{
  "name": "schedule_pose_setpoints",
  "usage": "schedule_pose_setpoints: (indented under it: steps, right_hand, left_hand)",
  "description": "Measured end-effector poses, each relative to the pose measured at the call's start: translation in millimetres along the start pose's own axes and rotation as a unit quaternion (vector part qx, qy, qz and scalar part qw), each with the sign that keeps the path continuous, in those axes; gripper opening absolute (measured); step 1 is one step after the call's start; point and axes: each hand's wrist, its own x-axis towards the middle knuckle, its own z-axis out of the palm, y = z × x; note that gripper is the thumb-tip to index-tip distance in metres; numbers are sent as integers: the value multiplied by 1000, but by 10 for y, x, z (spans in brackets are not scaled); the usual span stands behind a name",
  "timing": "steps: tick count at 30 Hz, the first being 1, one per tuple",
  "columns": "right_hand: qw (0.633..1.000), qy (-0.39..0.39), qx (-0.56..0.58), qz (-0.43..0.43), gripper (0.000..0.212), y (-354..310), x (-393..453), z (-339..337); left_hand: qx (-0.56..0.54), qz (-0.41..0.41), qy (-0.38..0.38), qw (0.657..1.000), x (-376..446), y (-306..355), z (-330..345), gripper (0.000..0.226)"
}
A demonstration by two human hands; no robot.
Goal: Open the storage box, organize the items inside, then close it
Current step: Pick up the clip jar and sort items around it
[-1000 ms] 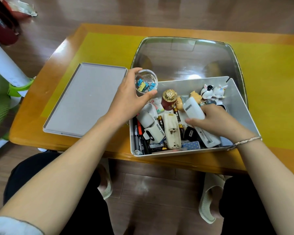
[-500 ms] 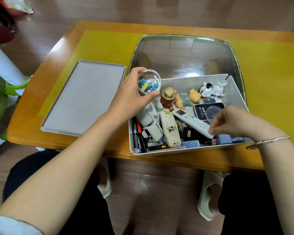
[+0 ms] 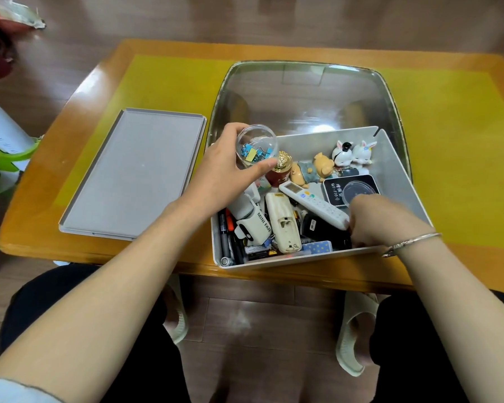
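the storage box sits open at the near edge of the bench, its grey lid lying flat just beside it toward the left edge. the left hand grasps a small clear jar of binder clips above the box's far left corner, a little higher than a second ago. the right hand has let the white remote down; it now lies slanted across the clutter, where a second ago it was lifted. that hand is curled at the remote's near end, by the box's near right corner; whether it grasps anything i cannot tell. sorting looks midway, with the lid's return yet to come.
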Motion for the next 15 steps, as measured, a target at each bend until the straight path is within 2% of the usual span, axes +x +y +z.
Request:
schedule_pose_setpoints:
  steps: [2,3,7,9,12,13,15]
  right_hand:
    - [998,-21,66,4,9,66,0,-64]
    - [994,-14,107,7,13,102,-1,-97]
    - [965,100,242,16,17,197,30,-142]
    - [911,149,384,-12,12,146,17,-137]
    - [798,198,559,-108,10,4,-46,-201]
    - [776,215,576,-143,17,-43,-65,-212]
    - [756,253,573,-191,28,-137,-94,-210]
  left_hand:
    - [14,11,-15,1000,-1,5,10,65]
    - [22,18,-24,999,-4,6,19,67]
    - [24,24,-32,999,-27,13,67,77]
    - [35,29,-37,998,-39,17,103,76]
    - [55,55,-55,995,-77,40,163,67]
    - [53,59,-61,995,-84,44,184,65]
    - [59,61,-71,994,-98,48,230,63]
